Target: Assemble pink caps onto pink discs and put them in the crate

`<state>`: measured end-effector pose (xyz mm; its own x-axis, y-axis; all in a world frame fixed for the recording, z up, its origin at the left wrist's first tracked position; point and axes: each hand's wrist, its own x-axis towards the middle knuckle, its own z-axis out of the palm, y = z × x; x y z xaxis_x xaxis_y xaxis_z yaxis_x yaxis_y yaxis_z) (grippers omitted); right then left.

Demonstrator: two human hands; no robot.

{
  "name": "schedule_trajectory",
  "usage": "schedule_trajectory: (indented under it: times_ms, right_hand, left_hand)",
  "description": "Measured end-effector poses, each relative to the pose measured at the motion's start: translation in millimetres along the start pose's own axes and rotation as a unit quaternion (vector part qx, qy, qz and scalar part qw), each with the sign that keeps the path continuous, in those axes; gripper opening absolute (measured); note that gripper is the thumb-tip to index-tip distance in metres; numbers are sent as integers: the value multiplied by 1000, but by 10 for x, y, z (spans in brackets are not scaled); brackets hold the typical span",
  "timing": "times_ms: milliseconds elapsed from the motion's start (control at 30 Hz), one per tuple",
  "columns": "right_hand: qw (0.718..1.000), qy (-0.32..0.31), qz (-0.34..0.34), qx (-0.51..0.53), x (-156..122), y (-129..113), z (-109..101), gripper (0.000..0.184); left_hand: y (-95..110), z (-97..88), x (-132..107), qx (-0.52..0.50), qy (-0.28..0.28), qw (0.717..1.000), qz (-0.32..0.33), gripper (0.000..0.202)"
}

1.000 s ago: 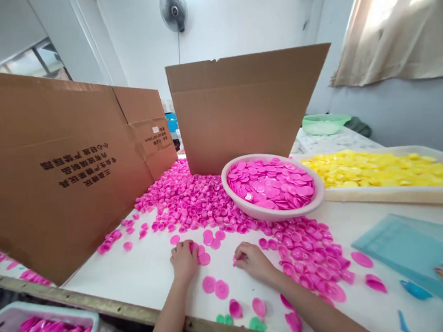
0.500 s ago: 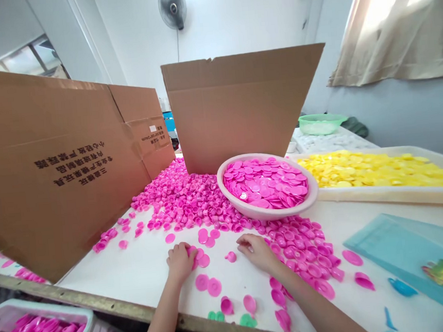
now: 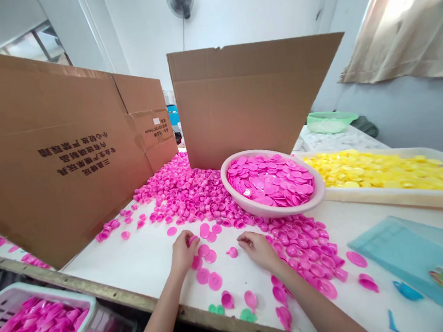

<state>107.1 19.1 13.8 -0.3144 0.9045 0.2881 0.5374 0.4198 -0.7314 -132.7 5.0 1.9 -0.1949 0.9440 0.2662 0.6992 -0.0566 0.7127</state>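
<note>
My left hand (image 3: 183, 252) is closed, pinching a thin pink plastic disc (image 3: 193, 239) between thumb and fingers just above the white table. Beneath and beside it lie several loose pink discs (image 3: 203, 250). To the right, my right hand (image 3: 258, 249) has its fingertips drawn together; whether anything sits between them I cannot make out. Between the hands lies a small pink funnel-shaped piece (image 3: 232, 252), touched by neither. A heap of small pink cups (image 3: 302, 252) spreads beside and behind my right hand. Nearer the front edge are a pink cup (image 3: 227, 299) and green discs (image 3: 248, 315).
A pink bowl (image 3: 320, 193) full of pink discs stands behind the hands. Cardboard boxes (image 3: 254, 101) rise at the back and left. Right are a tray (image 3: 363, 193) of yellow pieces and a blue plastic bag (image 3: 403, 253). A basket (image 3: 88, 301) of pink pieces sits lower left.
My left hand has lifted slightly off the loose discs, with one disc now in its fingers. My right hand stays almost in place. The whole view has shifted a little.
</note>
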Motion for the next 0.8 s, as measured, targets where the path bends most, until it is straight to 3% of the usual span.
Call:
schedule_trajectory:
  times_ms: [100, 267, 467, 567, 700, 800]
  right_hand:
    - [997, 2, 17, 71, 14, -77, 26, 25]
    - [975, -35, 76, 208, 46, -95, 136, 29]
    - [950, -12, 199, 241, 105, 50, 261, 17]
    - [945, -50, 230, 227, 125, 70, 262, 12]
    - [936, -119, 243, 224, 106, 107, 224, 16]
    - [930, -137, 244, 239, 78, 137, 215, 19]
  left_hand:
    - [276, 144, -86, -106, -27, 993, 51, 21]
    - [609, 458, -152, -210, -82, 973, 41, 25]
    - [545, 598, -106, -158, -112, 981, 25, 25]
    - [513, 602, -105, -78, -130, 988, 36, 23]
    - [525, 570, -144, -49, -161, 986, 26, 25]
    - [507, 546, -188, -13, -149, 989, 3, 28]
